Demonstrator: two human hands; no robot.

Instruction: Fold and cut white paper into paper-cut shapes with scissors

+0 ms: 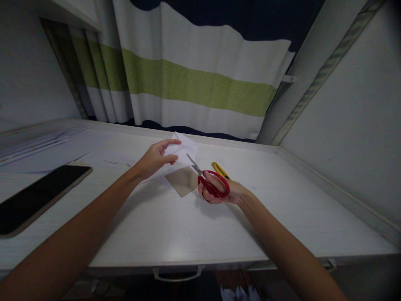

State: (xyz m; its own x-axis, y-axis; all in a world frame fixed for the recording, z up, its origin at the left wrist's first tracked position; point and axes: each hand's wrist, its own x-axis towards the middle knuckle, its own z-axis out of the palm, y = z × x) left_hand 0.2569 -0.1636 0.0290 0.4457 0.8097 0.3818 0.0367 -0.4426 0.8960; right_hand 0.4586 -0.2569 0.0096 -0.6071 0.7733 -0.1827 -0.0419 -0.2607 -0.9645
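Note:
My left hand (159, 158) grips a folded piece of white paper (186, 146) between thumb and fingers, held above the desk. In my right hand (216, 190) are red-handled scissors (223, 182), with the fingers through the loops. Their blades are parted and point up and left, close to the paper's lower right edge; I cannot tell whether they touch it. Below the paper lies a flat beige square (181, 182) on the desk, its right corner next to my right hand. Just behind that hand rests a yellow cutter knife (220, 170), partly hidden by it.
On the white desk (169, 238), a black-screened phone (40, 196) lies at the left. Behind it are stacked paper sheets (40, 146) and small paper scraps. A striped curtain (200, 88) hangs along the back; a wall (354, 104) bounds the right. A drawer handle (178, 278) projects at the front.

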